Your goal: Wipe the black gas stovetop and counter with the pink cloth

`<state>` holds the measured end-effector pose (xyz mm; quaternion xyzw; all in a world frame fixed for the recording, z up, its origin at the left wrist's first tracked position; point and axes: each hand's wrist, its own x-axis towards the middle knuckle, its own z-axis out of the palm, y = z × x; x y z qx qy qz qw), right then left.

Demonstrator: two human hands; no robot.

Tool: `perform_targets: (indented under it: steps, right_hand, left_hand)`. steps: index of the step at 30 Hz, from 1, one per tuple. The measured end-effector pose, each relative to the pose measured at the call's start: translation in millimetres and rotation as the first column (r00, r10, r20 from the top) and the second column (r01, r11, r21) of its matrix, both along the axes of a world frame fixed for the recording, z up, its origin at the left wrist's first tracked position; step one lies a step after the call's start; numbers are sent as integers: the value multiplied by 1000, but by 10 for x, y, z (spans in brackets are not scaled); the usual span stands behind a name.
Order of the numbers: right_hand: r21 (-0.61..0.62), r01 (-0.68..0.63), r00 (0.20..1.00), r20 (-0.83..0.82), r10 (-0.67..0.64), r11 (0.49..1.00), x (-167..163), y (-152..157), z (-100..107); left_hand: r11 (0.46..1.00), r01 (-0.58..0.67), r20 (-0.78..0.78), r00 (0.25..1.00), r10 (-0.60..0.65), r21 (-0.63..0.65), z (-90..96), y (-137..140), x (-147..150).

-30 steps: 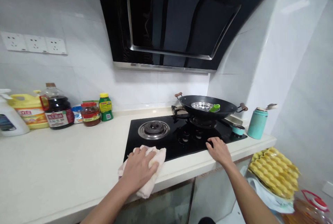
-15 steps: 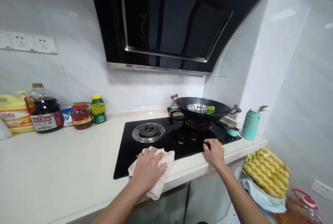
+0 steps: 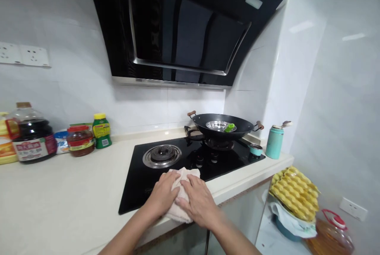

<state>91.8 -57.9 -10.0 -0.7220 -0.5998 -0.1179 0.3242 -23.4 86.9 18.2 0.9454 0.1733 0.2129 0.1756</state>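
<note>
A pale pink cloth [image 3: 180,214] lies bunched at the front edge of the black gas hob [image 3: 135,184], partly over the counter edge. My left hand [image 3: 162,195] grips its left side, fingers curled onto the fabric. On its right side my right hand [image 3: 200,203] holds it too, thumb and fingers pressed on the folds. Both hands partly cover the cloth. Behind them sit the bare left burner [image 3: 162,156] and two control knobs [image 3: 199,161]. On the right burner rests a black wok [image 3: 243,125] holding a perforated metal dish [image 3: 214,125] with a green handle.
Along the left wall stand a dark sauce bottle [image 3: 34,136], a red-lidded jar [image 3: 80,144] and a green bottle [image 3: 101,130]. A turquoise flask [image 3: 274,142] and its cup [image 3: 255,150] are at right. Overhead hangs the range hood [image 3: 184,33]. Yellow egg trays [image 3: 295,191] sit below the counter.
My right hand has moved left from the hob's front edge onto the cloth. The cloth is bunched more narrowly between both hands. The view has shifted slightly right.
</note>
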Motion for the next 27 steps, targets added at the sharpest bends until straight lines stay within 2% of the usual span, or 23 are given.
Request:
perform_targets:
  steps: [2,7,13,15,18,20,22,24,27]
  right_hand:
    - [-7,18,999,28,-18,1000,60,-41,2]
    - [0,-19,999,-46,19,1000,232,-91,-19]
    - [-89,-110,977,-193,91,990,596,-173,-12]
    - [-98,-45,973,-229,22,994,721,-247,10]
    - [-129,176,957,-211,-200,976,803,-379,70]
    - [-154,264,943,-168,-289,952,756,-430,120]
    - [-153,252,953,-134,-273,956,637,-403,162]
    - [-152,213,965,-123,-232,965,476,-276,184]
    - [-242,207,958,-146,-247,948,216,51,194]
  left_hand:
    - [1000,28,15,999,-28,0,24,68,-118]
    - [999,-41,26,999,42,-29,54,30,-328]
    - [995,-89,113,989,94,-42,-57,33,-435]
    - [992,-114,134,984,121,-56,-114,81,-473]
    - [991,-120,157,979,129,-64,-184,121,-510]
    - [992,-108,166,979,116,-57,-207,117,-514]
    - [994,-93,179,979,103,-62,-212,106,-508]
    - [994,-68,225,970,87,-89,-207,106,-507]
    - [983,-66,328,937,119,-169,-201,136,-529]
